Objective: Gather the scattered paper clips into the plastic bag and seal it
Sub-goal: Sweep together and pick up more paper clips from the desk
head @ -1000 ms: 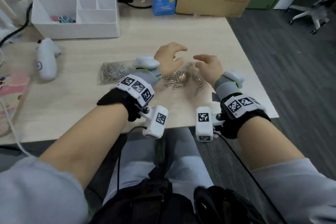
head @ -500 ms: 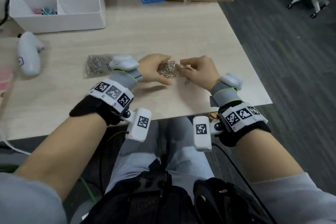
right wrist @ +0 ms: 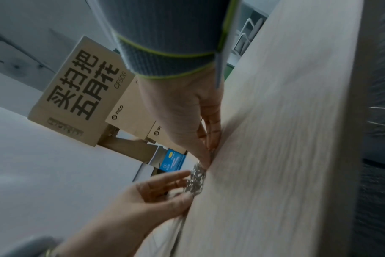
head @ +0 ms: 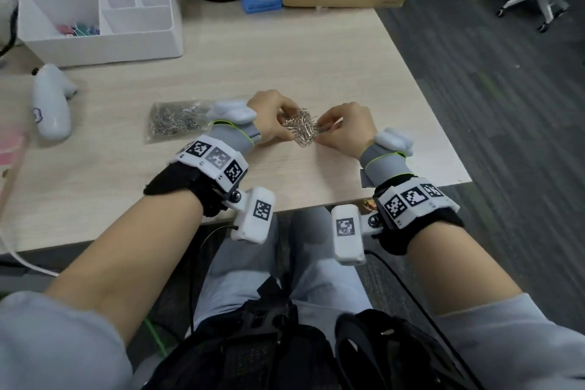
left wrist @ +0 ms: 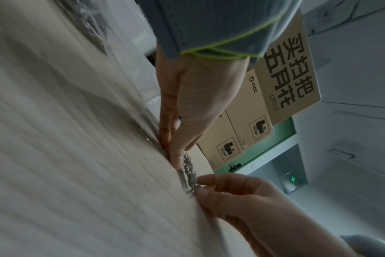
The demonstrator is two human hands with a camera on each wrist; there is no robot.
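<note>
Pale wooden desk from the head view: paper clips bunched between left hand and right hand, fingers curled round the clump; plastic bag (already part-filled) just left of the left wrist. Left wrist view: thumb and fingers pinching the clump. Right wrist view: same pinch. Gathering step, by the look of it; next, carrying leftward to the bag's mouth.

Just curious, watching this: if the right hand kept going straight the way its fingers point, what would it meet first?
Most likely the heap of paper clips that the right hand already touches at its fingertips, and just beyond it the left hand gripping the heap's other side. The plastic bag lies farther along.
</note>
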